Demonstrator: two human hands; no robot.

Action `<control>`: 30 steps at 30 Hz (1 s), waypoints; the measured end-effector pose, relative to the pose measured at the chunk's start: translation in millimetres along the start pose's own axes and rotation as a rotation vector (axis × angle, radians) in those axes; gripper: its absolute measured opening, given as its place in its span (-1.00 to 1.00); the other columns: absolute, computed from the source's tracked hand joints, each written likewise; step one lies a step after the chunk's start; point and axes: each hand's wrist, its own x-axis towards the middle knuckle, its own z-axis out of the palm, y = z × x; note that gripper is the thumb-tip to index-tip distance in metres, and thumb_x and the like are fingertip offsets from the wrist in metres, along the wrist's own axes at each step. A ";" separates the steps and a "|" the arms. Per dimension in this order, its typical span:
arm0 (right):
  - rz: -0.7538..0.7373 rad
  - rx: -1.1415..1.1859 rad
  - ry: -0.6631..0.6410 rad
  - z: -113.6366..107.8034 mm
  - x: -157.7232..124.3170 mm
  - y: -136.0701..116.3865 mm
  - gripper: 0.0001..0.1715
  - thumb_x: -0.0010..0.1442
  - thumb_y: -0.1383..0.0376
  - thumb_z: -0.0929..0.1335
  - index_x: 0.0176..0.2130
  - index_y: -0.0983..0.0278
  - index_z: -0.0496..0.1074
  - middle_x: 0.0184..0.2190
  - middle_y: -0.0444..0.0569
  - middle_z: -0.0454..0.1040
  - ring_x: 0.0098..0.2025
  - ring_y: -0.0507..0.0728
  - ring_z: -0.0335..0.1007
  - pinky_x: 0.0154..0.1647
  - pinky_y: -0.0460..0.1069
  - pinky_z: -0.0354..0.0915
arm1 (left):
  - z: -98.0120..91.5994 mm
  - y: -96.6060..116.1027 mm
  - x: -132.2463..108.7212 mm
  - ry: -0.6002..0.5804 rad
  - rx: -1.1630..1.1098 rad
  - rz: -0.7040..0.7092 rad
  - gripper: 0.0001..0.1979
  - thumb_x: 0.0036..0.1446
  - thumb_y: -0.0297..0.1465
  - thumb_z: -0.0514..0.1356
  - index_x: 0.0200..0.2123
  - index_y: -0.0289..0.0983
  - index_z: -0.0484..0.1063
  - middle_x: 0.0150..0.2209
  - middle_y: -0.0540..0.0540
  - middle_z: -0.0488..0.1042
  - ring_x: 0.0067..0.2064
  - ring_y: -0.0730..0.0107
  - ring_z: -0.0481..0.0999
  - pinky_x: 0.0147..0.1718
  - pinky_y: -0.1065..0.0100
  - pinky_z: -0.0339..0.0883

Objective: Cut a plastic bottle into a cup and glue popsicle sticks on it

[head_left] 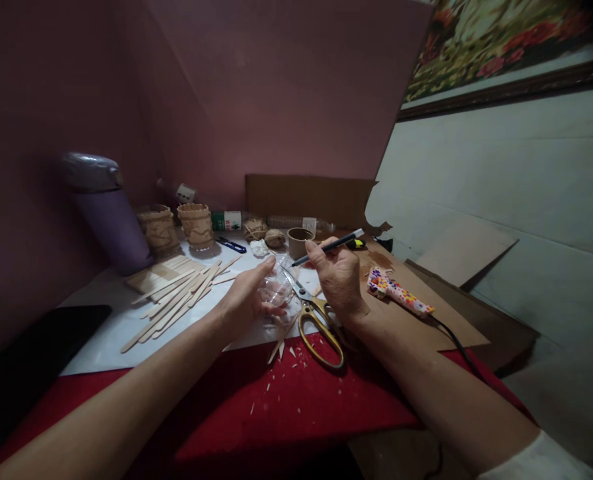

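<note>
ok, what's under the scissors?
Scissors: one loop on red cloth, blades over white sheet beside the cup in the left hand. Right hand, holding a pen, covers what's under the other loop.

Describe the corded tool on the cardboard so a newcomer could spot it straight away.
Start at the brown cardboard sheet on the right. The corded tool lies flat on it, just right of the right hand. Unlike the gold-handled scissors nearby, it is covered in bright flower-like spots, with a black cord trailing from its near end.
</note>
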 end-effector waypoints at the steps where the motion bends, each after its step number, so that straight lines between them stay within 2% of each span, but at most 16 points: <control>1: 0.003 0.002 0.002 -0.3 0.8 0.5 -0.58 0.18 0.03 0.42 -0.52 0.23 0.33 -0.58 -0.17 0.38 -0.49 0.04 0.36 -0.38 -0.02 0.34 | -0.2 -0.2 0.3 -0.005 -0.002 0.003 -0.66 0.25 -0.13 0.15 -0.18 -0.33 0.30 -0.43 -0.15 0.44 -0.52 0.38 0.45 -0.59 0.36 0.44; 11: 0.021 0.035 0.037 -2.6 9.2 5.1 -0.61 0.16 0.05 0.42 -0.50 0.24 0.32 -0.60 -0.20 0.40 -0.53 0.03 0.40 -0.43 -0.05 0.33 | -1.3 -1.3 0.6 -0.033 -0.008 0.012 -0.65 0.22 -0.12 0.18 -0.21 -0.33 0.32 -0.43 -0.15 0.46 -0.52 0.38 0.46 -0.60 0.38 0.43; 17: 0.022 -0.006 0.134 -5.5 16.3 11.1 -0.58 0.14 0.03 0.42 -0.52 0.24 0.30 -0.60 -0.18 0.39 -0.52 0.03 0.37 -0.40 -0.02 0.36 | 0.9 -0.5 -0.5 -0.022 -0.037 0.027 -0.66 0.21 -0.14 0.20 -0.22 -0.34 0.36 -0.45 -0.14 0.46 -0.54 0.37 0.47 -0.61 0.38 0.42; 24: -0.034 0.027 0.178 -3.3 9.8 12.9 -0.66 0.19 0.06 0.41 -0.41 0.23 0.32 -0.53 -0.17 0.44 -0.45 0.07 0.44 -0.30 0.01 0.37 | -4.2 14.2 -3.4 -0.034 -0.219 0.187 -0.80 0.15 -0.35 0.25 -0.20 -0.36 0.45 -0.28 -0.18 0.56 -0.33 0.30 0.60 -0.27 0.31 0.53; 30: -0.062 0.042 0.143 2.7 0.1 12.5 -0.74 0.23 0.08 0.38 -0.29 0.20 0.31 -0.45 -0.17 0.44 -0.40 0.07 0.46 -0.29 0.00 0.37 | -18.7 24.3 1.3 0.014 -0.392 0.225 -0.85 0.14 -0.41 0.22 -0.24 -0.38 0.47 -0.23 -0.25 0.59 -0.19 0.18 0.62 -0.08 0.20 0.52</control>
